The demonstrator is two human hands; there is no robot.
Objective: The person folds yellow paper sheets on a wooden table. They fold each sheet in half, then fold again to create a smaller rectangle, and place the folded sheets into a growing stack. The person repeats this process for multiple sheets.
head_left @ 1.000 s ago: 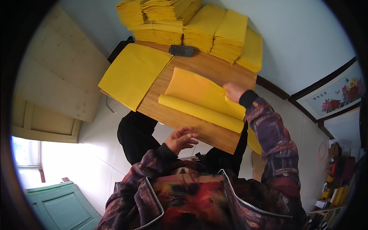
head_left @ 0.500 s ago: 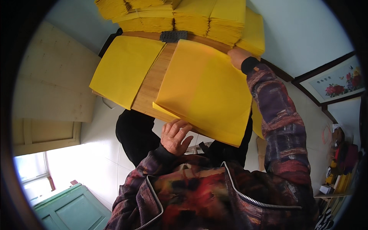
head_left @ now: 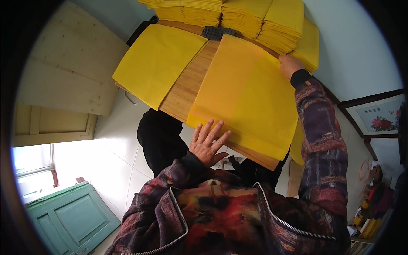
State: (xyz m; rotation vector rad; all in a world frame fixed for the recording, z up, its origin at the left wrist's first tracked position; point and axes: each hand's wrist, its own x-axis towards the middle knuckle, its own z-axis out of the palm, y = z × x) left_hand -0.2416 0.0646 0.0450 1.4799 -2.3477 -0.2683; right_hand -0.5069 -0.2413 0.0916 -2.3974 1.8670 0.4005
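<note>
left hand (head_left: 207,144) flat, fingers spread at near edge of yellow sheet (head_left: 246,95) | right hand (head_left: 290,66) pinching far corner | step, as judged: laying sheet flat on wooden board (head_left: 187,87) | next calls for smoothing, squaring edges | long axis running near-to-far, tilted slightly right | second sheet (head_left: 159,61) left; stacks (head_left: 255,21) behind

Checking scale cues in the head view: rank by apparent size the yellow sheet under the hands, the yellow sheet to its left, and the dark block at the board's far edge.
1. Yellow sheet under the hands
2. Left yellow sheet, somewhat smaller-looking
3. Dark block, by far smallest
</note>
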